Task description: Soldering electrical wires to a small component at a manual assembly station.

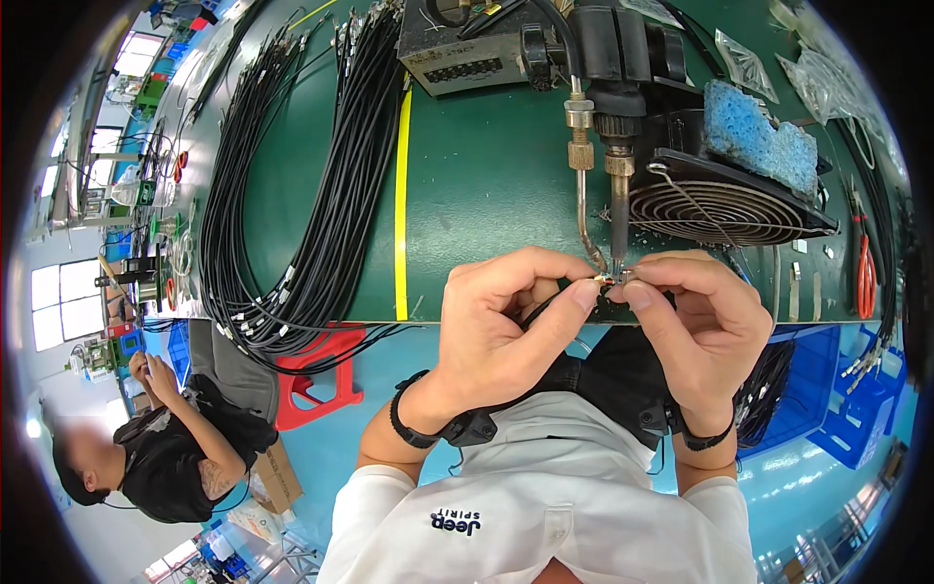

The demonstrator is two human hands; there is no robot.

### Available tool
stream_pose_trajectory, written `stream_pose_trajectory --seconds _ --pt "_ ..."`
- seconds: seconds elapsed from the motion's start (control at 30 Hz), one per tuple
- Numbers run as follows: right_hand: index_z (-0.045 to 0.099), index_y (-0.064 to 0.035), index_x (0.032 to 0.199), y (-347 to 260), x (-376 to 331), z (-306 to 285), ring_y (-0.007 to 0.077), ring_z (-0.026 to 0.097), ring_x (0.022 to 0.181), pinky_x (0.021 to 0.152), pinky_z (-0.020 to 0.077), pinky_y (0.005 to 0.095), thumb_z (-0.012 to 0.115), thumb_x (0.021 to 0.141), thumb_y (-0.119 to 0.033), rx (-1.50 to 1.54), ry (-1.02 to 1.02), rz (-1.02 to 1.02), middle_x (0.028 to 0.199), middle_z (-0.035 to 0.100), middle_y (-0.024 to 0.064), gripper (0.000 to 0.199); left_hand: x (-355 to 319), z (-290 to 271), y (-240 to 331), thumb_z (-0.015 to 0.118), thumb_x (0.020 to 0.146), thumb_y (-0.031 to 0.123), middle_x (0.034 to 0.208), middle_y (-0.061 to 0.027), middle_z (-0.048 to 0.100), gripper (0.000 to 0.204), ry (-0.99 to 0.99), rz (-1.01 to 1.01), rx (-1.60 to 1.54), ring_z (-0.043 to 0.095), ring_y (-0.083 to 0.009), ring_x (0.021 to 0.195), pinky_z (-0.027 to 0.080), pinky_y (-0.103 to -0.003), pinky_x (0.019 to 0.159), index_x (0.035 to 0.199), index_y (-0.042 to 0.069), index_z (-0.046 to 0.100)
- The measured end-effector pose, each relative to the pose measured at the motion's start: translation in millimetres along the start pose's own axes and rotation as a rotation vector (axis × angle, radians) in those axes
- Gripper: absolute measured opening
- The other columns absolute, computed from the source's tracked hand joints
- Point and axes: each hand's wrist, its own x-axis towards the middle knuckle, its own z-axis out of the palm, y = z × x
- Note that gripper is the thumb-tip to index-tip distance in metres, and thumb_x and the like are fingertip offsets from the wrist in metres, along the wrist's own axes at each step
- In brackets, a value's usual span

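Observation:
My left hand (506, 326) and my right hand (705, 326) meet at the green bench's front edge. Together they pinch a small metal connector (615, 280) on the end of a thin black cable, left thumb and forefinger on one side, right fingertips on the other. The connector sits right under the tips of a fixed soldering iron (619, 209) and a bent solder feed tube (585, 209), which hang down from a black machine (603, 49). The cable's run below my hands is mostly hidden.
A large bundle of black cables (292, 195) loops over the green bench (486, 175) left of a yellow line. A round fan grille (715, 209), a blue sponge (759, 131) and red-handled pliers (865, 273) lie to the right. Another person (156, 438) sits at lower left.

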Motion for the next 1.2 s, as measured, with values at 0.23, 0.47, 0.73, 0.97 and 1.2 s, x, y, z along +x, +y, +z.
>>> stream_pose_trajectory --seconds 0.23,0.47,0.73,0.97,1.2 --pt "0.067 0.0069 0.094 0 0 2 0.0172 0.066 0.079 0.068 0.0523 0.0256 0.073 0.074 0.013 0.020 0.020 0.010 0.090 0.069 0.0154 0.022 0 1 0 0.064 0.087 -0.003 0.057 0.0072 0.049 0.004 0.014 0.008 -0.047 0.034 0.0025 0.051 0.024 -0.017 0.044 0.090 -0.004 0.066" --pt "0.067 0.0071 0.095 0 0 2 0.0175 0.066 0.079 0.069 0.0525 0.0258 0.073 0.074 0.012 0.026 0.020 0.001 0.090 0.070 0.0154 0.022 0 -1 -1 0.065 0.087 -0.002 0.057 0.0070 0.049 0.004 0.008 0.004 -0.049 0.034 0.0024 0.051 0.024 -0.017 0.045 0.090 -0.004 0.066" --pt "0.065 0.0090 0.096 -3 -6 -5 0.0189 0.067 0.078 0.069 0.0543 0.0269 0.067 0.078 0.014 -0.056 0.006 0.026 0.092 0.067 0.0159 0.019 -2 0 0 0.066 0.084 -0.003 0.054 0.0070 0.046 0.005 0.009 -0.009 0.043 0.033 0.0016 0.049 0.023 -0.019 0.044 0.089 -0.003 0.067" --pt "0.066 0.0083 0.095 -24 -22 -53 0.0163 0.066 0.076 0.068 0.0517 0.0241 0.068 0.076 0.014 -0.273 0.133 -0.078 0.086 0.069 0.0146 0.020 -4 -2 2 0.067 0.082 -0.005 0.051 0.0064 0.044 0.004 -0.037 0.052 0.120 0.032 0.0002 0.047 0.021 -0.020 0.043 0.086 -0.004 0.067" --pt "0.067 0.0059 0.100 -36 20 -131 0.0124 0.065 0.075 0.068 0.0503 0.0227 0.067 0.085 0.000 -0.491 0.441 0.077 0.086 0.068 0.0071 0.016 -8 -12 1 0.067 0.082 -0.005 0.051 0.0054 0.046 0.005 -0.099 0.116 0.050 0.033 -0.0001 0.047 0.022 -0.020 0.043 0.086 -0.005 0.068"
